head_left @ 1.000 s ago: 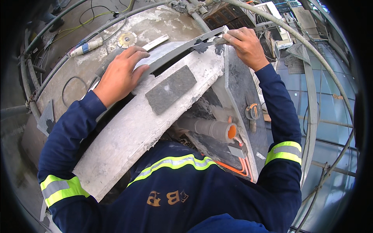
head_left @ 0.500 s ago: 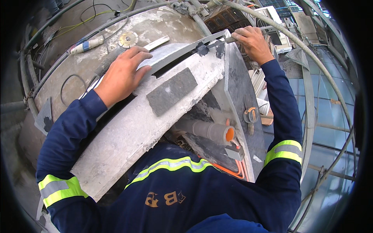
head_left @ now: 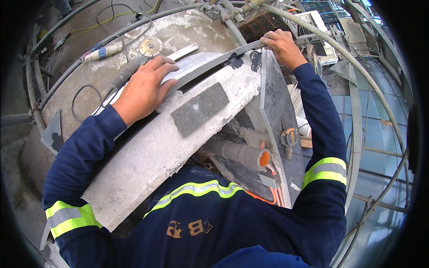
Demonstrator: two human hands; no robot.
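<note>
My left hand (head_left: pixel 148 89) lies over a long grey stone slab (head_left: pixel 196 70), its fingers stretched and thumb apart. At the slab's far right end, the fingers and thumb of my right hand (head_left: pixel 282 47) are closed on the edge. The slab runs along the back of a pale, rough ledge (head_left: pixel 138 165), with a dark gap between them. Black dabs (head_left: pixel 235 61) mark the ledge near my right hand. A small dark-grey stone piece (head_left: pixel 199 109) rests loose on the ledge between my hands. My left palm hides part of the slab.
Behind my left hand lies an angle grinder with a round disc (head_left: pixel 151 46). A grey pipe (head_left: pixel 237 152) with an orange inside sticks out below the ledge. An upright dark slab (head_left: pixel 279 105) stands at the right. Curved scaffold tubes (head_left: pixel 330 42) surround the work area.
The slab's right end has dropped slightly, and my right hand has shifted onto it. The dark thing at my right fingertips no longer shows. My left hand is nearly still.
</note>
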